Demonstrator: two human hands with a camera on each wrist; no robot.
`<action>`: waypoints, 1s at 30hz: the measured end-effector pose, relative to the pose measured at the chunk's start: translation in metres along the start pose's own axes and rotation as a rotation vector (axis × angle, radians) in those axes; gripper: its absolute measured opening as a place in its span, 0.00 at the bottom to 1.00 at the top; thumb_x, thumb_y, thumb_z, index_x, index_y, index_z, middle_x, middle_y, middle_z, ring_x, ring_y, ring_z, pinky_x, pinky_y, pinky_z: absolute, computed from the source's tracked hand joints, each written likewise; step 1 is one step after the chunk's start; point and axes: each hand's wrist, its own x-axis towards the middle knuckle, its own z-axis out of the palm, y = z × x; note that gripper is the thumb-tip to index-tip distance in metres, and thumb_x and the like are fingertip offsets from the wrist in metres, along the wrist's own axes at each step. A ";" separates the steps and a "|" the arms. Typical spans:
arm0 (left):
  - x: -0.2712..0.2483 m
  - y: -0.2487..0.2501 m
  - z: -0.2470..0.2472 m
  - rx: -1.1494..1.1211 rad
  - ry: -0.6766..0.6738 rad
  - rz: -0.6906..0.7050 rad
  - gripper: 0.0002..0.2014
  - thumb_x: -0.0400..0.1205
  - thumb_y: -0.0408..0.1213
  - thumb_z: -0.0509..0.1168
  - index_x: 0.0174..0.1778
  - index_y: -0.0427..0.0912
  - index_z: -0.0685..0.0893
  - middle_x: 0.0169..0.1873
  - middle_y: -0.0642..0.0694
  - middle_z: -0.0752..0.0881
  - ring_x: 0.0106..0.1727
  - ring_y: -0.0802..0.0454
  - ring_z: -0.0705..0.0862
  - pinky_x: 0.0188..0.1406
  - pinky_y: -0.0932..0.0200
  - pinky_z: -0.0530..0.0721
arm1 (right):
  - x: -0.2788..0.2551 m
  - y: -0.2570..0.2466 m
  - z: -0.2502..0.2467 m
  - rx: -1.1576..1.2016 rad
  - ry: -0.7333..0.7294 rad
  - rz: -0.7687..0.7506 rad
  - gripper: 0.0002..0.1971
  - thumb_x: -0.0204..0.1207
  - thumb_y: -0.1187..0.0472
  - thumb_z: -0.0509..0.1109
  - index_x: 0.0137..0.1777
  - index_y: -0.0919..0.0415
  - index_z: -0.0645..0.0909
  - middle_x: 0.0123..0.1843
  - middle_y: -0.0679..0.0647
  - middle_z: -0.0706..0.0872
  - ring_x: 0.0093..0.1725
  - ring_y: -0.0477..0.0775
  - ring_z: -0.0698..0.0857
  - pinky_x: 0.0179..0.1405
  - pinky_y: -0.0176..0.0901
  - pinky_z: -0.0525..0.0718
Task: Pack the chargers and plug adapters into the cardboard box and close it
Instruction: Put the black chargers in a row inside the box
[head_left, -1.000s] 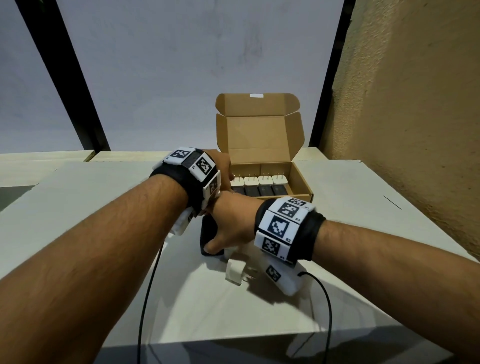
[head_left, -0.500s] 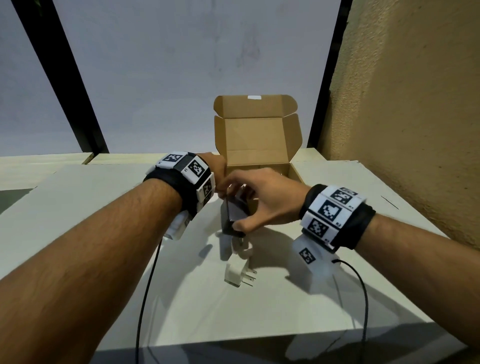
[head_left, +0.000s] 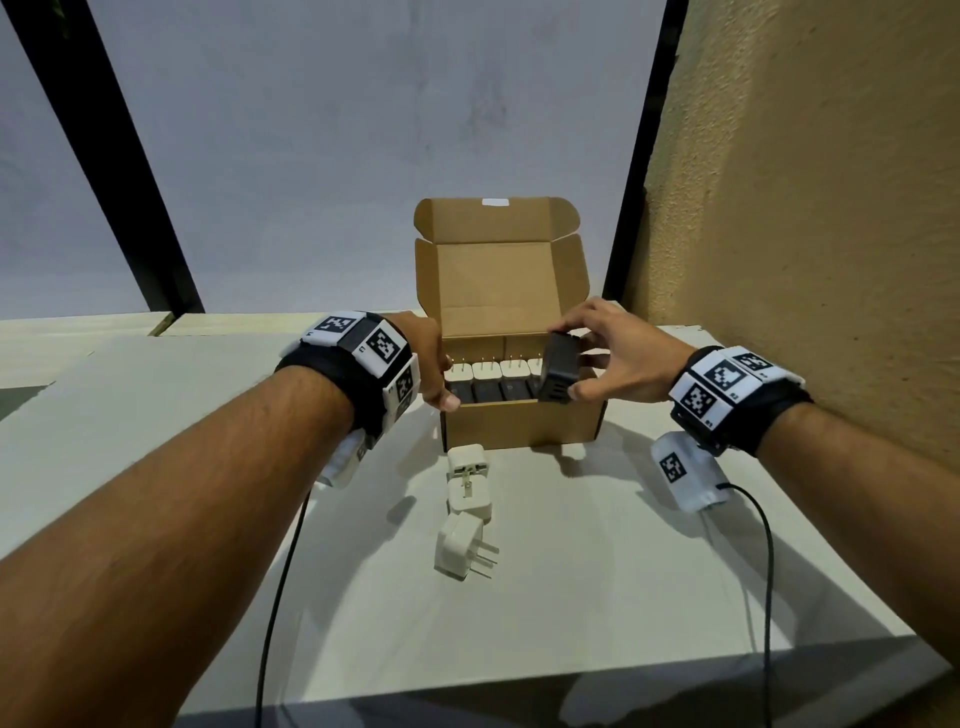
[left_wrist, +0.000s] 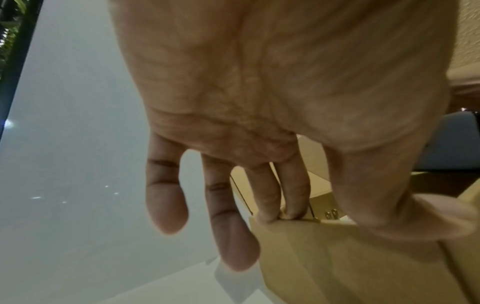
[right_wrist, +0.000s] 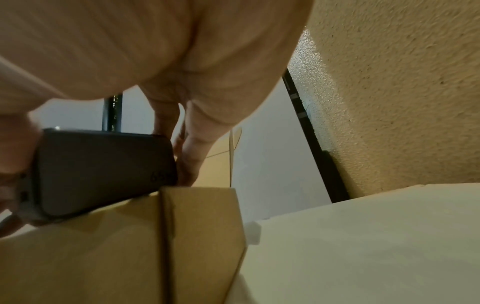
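Pale table (head_left: 675, 571) by textured wall: right hand (head_left: 618, 358) pinches black charger (head_left: 560, 367) above open cardboard box (head_left: 519, 423), aiming for the last slot; left hand (head_left: 434, 364) grips the box's left wall, steadying it; white plug adapters (head_left: 467, 512) wait outside.

Pale table (head_left: 597, 597) fills near and middle ground, its near edge in shadow. Textured tan wall (head_left: 805, 208) rises along right side, close to table's right edge. Grey-white panel (head_left: 363, 130) spans far background behind table. Two black frame bars cross panel: one slanting at far left (head_left: 111, 171), one upright at far right (head_left: 639, 150) against wall. Lower pale ledge (head_left: 78, 327) at far left.
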 end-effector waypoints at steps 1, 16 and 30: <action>0.001 0.000 0.000 0.008 0.002 -0.004 0.33 0.69 0.61 0.74 0.67 0.49 0.84 0.61 0.50 0.87 0.62 0.48 0.83 0.61 0.55 0.78 | 0.001 0.002 -0.002 0.001 0.007 0.007 0.35 0.62 0.63 0.82 0.70 0.59 0.73 0.65 0.52 0.72 0.64 0.55 0.80 0.64 0.48 0.84; 0.004 -0.002 0.001 0.050 -0.026 -0.004 0.33 0.69 0.64 0.72 0.66 0.49 0.85 0.57 0.48 0.89 0.59 0.48 0.84 0.61 0.55 0.79 | 0.009 0.007 0.001 -0.090 0.083 0.041 0.39 0.57 0.55 0.85 0.68 0.56 0.71 0.64 0.53 0.73 0.58 0.51 0.76 0.52 0.34 0.76; 0.003 -0.001 0.000 0.055 -0.038 -0.006 0.35 0.70 0.63 0.71 0.71 0.50 0.80 0.60 0.48 0.87 0.62 0.48 0.83 0.63 0.54 0.78 | 0.022 -0.010 0.003 -0.172 0.140 0.111 0.20 0.76 0.51 0.72 0.63 0.59 0.72 0.53 0.54 0.81 0.51 0.56 0.79 0.46 0.42 0.73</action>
